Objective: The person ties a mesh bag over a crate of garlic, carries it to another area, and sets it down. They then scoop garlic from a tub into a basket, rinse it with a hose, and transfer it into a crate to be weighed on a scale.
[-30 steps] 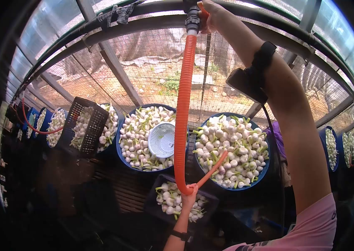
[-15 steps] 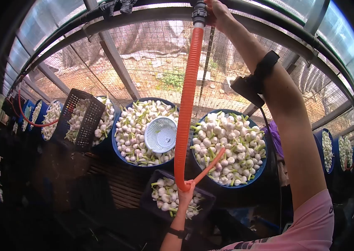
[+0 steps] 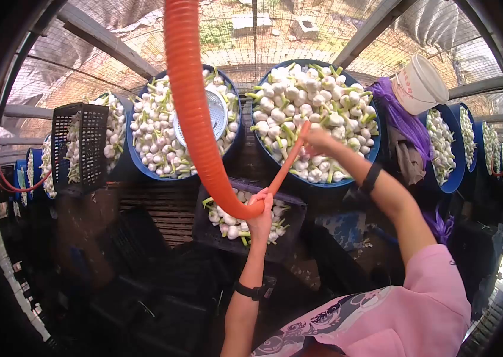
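My left hand is wrapped around an orange corrugated hose at its bend, above a dark crate of garlic bulbs. From that grip a thinner orange tube slants up to the right, its end over the blue tub heaped with garlic. My right hand is right beside the tube's upper end, above the garlic bulbs in that tub. Its fingers are blurred, and I cannot tell whether they grip the tube.
Another blue tub of garlic on the left holds a white plastic basket, partly behind the hose. A black perforated crate stands further left. On the right are purple netting, a white bucket and more garlic tubs.
My right hand has come down from the black fitting at the hose's top to the thin tube's end. The view has tilted downward, and the hose now curves to the left.
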`<action>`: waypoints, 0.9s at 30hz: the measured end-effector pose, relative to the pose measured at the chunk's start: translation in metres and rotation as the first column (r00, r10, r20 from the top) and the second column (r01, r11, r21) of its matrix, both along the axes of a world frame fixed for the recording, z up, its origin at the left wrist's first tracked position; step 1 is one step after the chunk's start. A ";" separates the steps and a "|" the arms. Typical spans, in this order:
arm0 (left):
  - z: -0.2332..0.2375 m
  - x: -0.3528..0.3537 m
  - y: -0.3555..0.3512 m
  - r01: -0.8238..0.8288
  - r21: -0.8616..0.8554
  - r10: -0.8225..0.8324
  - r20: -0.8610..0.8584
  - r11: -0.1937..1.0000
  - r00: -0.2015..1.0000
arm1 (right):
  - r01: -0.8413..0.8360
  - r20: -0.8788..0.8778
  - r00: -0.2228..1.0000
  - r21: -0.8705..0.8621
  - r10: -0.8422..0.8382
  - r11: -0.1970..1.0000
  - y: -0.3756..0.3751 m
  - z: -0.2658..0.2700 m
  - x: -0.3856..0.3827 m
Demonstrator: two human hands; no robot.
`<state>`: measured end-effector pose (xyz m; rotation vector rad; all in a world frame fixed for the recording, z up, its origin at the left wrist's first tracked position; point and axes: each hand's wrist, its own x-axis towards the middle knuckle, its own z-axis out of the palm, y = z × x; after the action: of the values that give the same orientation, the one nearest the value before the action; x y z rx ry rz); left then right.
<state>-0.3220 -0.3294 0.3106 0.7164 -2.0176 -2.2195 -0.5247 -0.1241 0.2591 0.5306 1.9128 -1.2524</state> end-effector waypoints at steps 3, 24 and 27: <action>0.007 0.000 0.004 0.001 0.018 -0.002 0.042 1.000 0.999 | 0.315 0.396 0.864 0.059 -0.312 0.947 -0.011 -0.067 0.092; 0.064 0.038 -0.006 0.152 -0.299 -0.147 0.039 0.942 0.988 | 0.587 0.233 0.798 -0.512 -0.556 0.627 -0.104 -0.097 0.076; 0.064 0.039 -0.003 0.174 -0.303 -0.172 0.034 0.937 0.985 | 0.553 0.226 0.825 -0.506 -0.517 0.662 -0.100 -0.097 0.075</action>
<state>-0.2835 -0.3321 0.3750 0.5325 -2.4365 -1.9148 -0.4500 -0.2240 0.1622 0.8388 1.2520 -2.0575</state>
